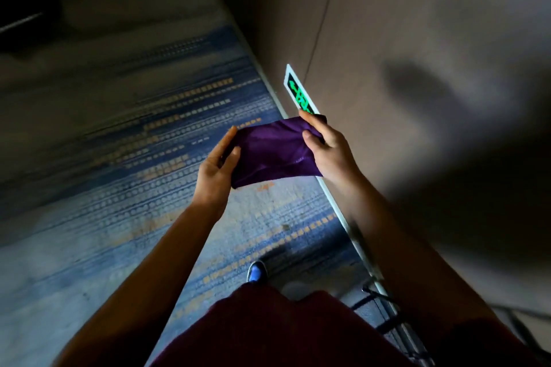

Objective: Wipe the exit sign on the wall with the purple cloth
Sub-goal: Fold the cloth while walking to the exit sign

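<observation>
The purple cloth [272, 152] is stretched between both hands in mid-air, over the carpet beside the wall. My left hand [216, 171] pinches its left edge between thumb and fingers. My right hand [326, 146] grips its right edge, thumb on top. The exit sign [298, 91] glows green low on the wall, just above the skirting. It lies right behind my right fingertips, which hide its near end along with the cloth. The cloth does not touch the sign.
A brown panelled wall [402, 53] fills the right side, with a pale skirting strip [337, 202] along its foot. Blue and orange patterned carpet [134, 143] covers the floor. My blue shoe [256, 272] shows below. A dark metal frame [378, 307] stands by the wall at lower right.
</observation>
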The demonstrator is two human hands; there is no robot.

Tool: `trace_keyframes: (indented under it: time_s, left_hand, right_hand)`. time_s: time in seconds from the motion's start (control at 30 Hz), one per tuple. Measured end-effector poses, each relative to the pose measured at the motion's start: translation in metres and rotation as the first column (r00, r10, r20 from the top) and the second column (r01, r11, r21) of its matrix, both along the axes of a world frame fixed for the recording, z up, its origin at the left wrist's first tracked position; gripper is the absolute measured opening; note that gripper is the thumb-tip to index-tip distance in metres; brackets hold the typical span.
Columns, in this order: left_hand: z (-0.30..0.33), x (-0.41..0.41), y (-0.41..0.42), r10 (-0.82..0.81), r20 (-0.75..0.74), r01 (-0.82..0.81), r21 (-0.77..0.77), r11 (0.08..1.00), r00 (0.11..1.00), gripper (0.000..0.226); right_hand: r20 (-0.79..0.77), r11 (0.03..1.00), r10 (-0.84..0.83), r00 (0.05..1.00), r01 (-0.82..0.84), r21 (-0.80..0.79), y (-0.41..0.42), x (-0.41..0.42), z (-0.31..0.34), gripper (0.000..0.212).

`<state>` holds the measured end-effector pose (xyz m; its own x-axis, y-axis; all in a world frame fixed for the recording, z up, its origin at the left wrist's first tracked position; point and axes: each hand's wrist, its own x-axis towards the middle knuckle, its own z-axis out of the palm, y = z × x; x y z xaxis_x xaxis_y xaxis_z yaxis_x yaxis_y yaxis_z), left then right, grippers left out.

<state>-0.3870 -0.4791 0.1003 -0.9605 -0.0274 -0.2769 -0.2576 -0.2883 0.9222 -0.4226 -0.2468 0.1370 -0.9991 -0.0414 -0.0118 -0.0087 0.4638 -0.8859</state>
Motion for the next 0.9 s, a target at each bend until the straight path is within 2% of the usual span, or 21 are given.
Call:
trace_keyframes:
  time_s: [0.13, 0.3, 0.43, 0.67, 0.9]
  left_hand:
    - [-0.001, -0.022, -0.023, 0.055, 0.01, -0.054, -0.041, 0.998, 0.998, 0.044]
    - [-0.009, -0.066, -0.046, 0.139, 0.106, -0.132, -0.077, 0.988, 0.985, 0.037]
    - [-0.007, -0.114, -0.056, 0.259, 0.132, -0.236, -0.167, 0.957, 0.957, 0.035]
    - [0.002, -0.193, -0.065, 0.404, 0.116, -0.376, -0.207, 0.903, 0.907, 0.039]
    - [-0.005, -0.28, -0.095, 0.413, 0.086, -0.388, -0.215, 0.896, 0.907, 0.032]
  right_hand:
    - [0.013, 0.995, 0.097, 0.995, -0.098, 0.034, -0.026, -0.046, -0.009, 0.045]
    - [0.016, 0.982, 0.188, 0.982, -0.187, -0.007, -0.054, -0.111, -0.023, 0.049]
    - [0.029, 0.958, 0.279, 0.96, -0.276, -0.08, -0.073, -0.178, -0.03, 0.05]
    - [0.027, 0.94, 0.318, 0.948, -0.312, -0.135, -0.102, -0.27, -0.028, 0.047]
    - [0.064, 0.938, 0.293, 0.954, -0.274, -0.211, -0.126, -0.343, -0.043, 0.04]
